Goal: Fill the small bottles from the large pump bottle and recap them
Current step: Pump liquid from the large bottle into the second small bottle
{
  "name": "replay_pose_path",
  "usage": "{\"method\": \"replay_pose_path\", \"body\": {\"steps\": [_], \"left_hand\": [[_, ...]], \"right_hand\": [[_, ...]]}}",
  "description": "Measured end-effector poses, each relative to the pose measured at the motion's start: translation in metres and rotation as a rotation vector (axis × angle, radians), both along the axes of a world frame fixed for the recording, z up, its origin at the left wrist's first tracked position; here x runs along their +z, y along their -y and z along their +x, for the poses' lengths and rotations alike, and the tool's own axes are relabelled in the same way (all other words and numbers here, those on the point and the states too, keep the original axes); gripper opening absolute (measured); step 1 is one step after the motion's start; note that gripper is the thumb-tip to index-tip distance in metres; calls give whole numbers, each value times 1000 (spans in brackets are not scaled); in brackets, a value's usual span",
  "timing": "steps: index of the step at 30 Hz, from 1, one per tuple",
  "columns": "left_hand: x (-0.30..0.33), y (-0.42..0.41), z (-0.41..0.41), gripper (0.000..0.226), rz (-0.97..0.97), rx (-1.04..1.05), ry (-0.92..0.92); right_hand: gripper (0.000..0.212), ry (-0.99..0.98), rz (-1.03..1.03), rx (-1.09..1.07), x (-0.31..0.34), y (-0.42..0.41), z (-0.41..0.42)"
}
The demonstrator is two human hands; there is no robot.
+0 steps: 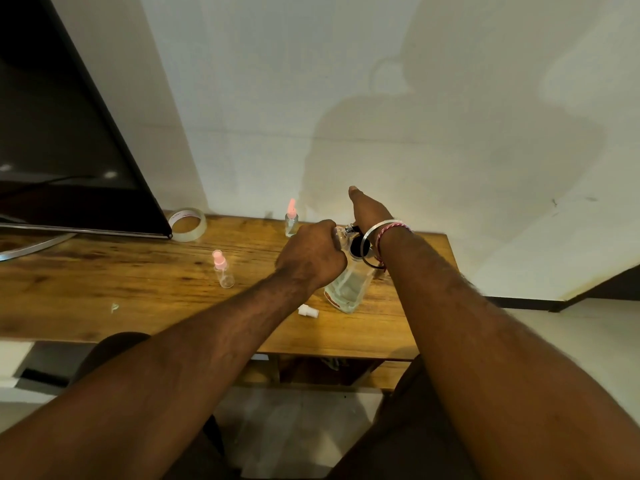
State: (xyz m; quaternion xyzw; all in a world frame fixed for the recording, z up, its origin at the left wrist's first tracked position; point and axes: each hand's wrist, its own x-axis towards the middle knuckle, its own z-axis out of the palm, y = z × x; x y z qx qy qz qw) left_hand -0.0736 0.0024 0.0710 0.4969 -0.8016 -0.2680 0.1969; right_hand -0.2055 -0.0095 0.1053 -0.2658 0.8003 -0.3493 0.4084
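Observation:
A large clear pump bottle (348, 289) with a black pump head (357, 249) stands on the wooden desk (104, 289). My left hand (310, 252) is curled round a small clear bottle (338, 236), holding it against the pump's spout. My right hand (367, 210) stretches out flat above and beyond the pump head, and its wrist sits over the pump. Its fingertips are mostly hidden. Two small bottles with pink caps stand upright on the desk, one at the middle left (223, 271) and one near the wall (291, 220). A loose white cap (308, 311) lies in front of the large bottle.
A dark monitor (69, 133) on a curved stand fills the left. A roll of clear tape (187, 224) lies by its corner against the wall. A small scrap (115, 307) lies near the desk's front edge. The desk ends just right of the large bottle.

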Motion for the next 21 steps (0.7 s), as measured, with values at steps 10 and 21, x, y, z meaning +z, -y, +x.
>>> {"method": "replay_pose_path", "body": {"steps": [10,21], "left_hand": [[2,-2,-1,13,0,-9,-3],[-1,-7,-2,19,8,-8,36]], "right_hand": [[73,-20,27,54,1,-1,-5],[70,-267,38,118,-7,-10,-3]]}}
